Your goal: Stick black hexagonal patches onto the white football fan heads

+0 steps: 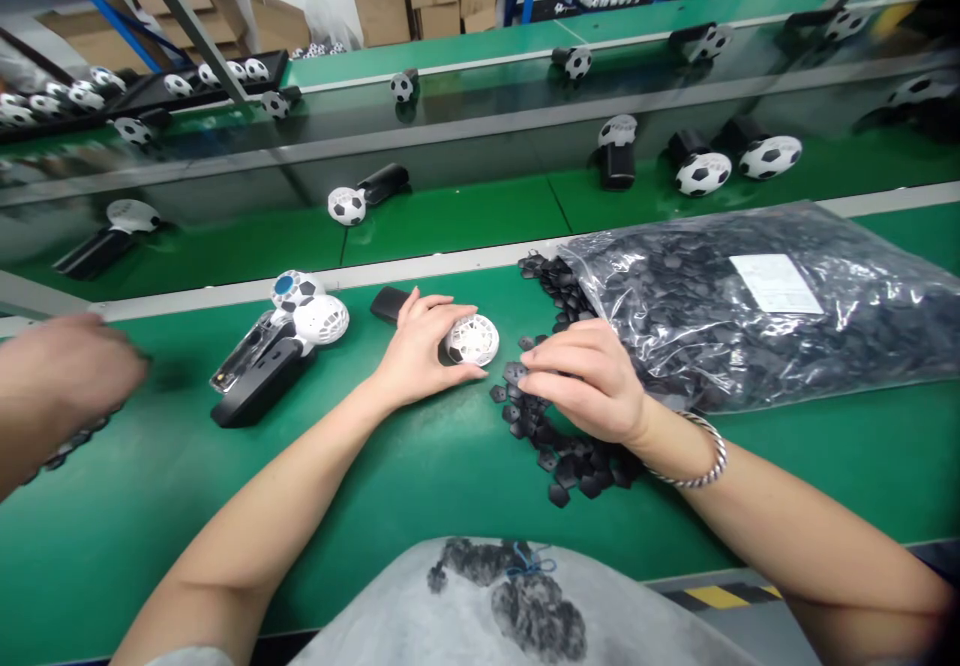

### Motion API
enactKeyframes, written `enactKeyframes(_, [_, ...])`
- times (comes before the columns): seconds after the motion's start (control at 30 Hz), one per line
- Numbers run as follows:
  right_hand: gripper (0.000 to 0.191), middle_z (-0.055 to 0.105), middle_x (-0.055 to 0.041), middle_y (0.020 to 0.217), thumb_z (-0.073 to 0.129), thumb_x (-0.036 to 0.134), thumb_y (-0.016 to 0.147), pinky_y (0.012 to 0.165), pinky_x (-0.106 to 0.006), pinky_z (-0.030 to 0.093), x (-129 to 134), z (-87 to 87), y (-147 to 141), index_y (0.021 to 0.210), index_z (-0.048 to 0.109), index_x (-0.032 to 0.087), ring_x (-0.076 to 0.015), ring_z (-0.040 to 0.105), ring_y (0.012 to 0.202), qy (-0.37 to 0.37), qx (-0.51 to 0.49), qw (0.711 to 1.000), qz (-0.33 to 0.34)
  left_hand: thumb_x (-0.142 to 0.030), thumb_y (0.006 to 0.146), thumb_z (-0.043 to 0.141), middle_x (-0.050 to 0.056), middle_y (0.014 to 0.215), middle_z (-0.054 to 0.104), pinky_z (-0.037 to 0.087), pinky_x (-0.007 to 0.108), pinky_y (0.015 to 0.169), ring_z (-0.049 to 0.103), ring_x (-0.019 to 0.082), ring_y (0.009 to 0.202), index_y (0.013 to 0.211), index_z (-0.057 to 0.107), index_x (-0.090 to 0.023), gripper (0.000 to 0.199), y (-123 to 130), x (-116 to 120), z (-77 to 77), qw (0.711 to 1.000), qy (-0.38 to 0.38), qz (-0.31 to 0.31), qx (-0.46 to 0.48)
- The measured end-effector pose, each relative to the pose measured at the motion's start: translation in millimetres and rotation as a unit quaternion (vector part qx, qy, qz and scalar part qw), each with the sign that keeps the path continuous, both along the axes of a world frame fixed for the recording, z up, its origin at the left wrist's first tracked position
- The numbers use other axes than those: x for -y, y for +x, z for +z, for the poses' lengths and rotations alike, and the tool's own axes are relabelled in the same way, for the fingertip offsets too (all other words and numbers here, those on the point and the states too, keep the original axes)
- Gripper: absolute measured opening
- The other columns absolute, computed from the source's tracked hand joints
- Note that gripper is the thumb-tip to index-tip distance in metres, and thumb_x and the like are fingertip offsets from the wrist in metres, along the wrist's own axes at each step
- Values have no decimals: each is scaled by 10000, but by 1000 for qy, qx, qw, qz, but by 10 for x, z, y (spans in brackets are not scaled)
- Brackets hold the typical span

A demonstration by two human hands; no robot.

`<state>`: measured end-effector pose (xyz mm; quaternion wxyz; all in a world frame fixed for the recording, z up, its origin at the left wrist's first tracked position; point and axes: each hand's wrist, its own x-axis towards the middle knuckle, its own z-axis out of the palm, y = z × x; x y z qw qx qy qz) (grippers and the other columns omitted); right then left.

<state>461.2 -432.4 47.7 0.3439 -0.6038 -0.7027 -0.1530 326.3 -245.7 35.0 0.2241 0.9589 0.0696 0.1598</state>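
White and round, the soccer-ball-patterned head (472, 340) sits on the green counter (405, 476), held between the thumb and fingers of my left hand (424, 348). My right hand (589, 378) pinches a black pentagon piece (514, 372) in its fingertips, over the loose pile of black pentagons (566, 451). Just beyond that hand lies a clear plastic bag (772, 296) full of dark pieces. Two more ball-headed units (281, 346) rest left of my left hand.

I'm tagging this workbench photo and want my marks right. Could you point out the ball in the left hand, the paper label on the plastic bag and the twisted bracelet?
Ball (474, 342): head view, middle of its patterned face.
Paper label (776, 284): head view, its middle.
Bracelet (721, 456): head view, outer curve.
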Motion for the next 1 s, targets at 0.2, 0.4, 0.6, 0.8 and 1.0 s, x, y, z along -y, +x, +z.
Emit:
enactKeyframes(0.2, [225, 656, -63, 903, 418, 168, 883, 737, -317, 499, -135, -73, -95, 984, 614, 216, -161, 596, 869, -13, -111, 994, 6, -567, 595, 685, 58, 1154, 600, 143, 505, 1082, 450, 270, 1151, 1159, 514, -217, 685, -8, -4, 2, 1000, 7, -1, 3])
enactKeyframes(0.4, [166, 667, -47, 898, 483, 192, 874, 761, -298, 465, -229, -144, -115, 916, 644, 195, -148, 597, 865, -90, -174, 981, -1, -572, 601, 679, 54, 1158, 596, 136, 492, 1082, 448, 261, 1146, 1163, 508, -213, 689, -19, -11, 5, 1000, 12, -8, 0])
enactKeyframes(0.6, [102, 666, -23, 811, 573, 230, 827, 702, -303, 370, -290, -194, -96, 813, 671, 207, -139, 586, 757, -106, -138, 985, -17, -582, 610, 661, 61, 1148, 598, 140, 490, 1081, 448, 263, 1144, 1144, 517, -208, 668, -6, 7, 16, 1000, 11, -5, 1])
enactKeyframes(0.8, [48, 627, -42, 893, 610, 203, 785, 769, -320, 424, -328, -203, -109, 744, 625, 184, -169, 581, 875, -98, -220, 970, -43, -474, 637, 667, 49, 1138, 599, 168, 490, 1075, 461, 257, 1128, 1121, 522, -210, 570, -1, 47, 33, 1000, 11, 8, -3])
enactKeyframes(1.0, [262, 562, -77, 1144, 649, 247, 734, 817, -343, 475, -386, -241, -101, 956, 518, 198, -203, 530, 1058, -146, -376, 914, -30, -388, 610, 680, 38, 1062, 625, 229, 475, 1051, 505, 245, 1058, 1061, 540, -215, 503, 37, 101, 73, 999, -15, 30, 2])
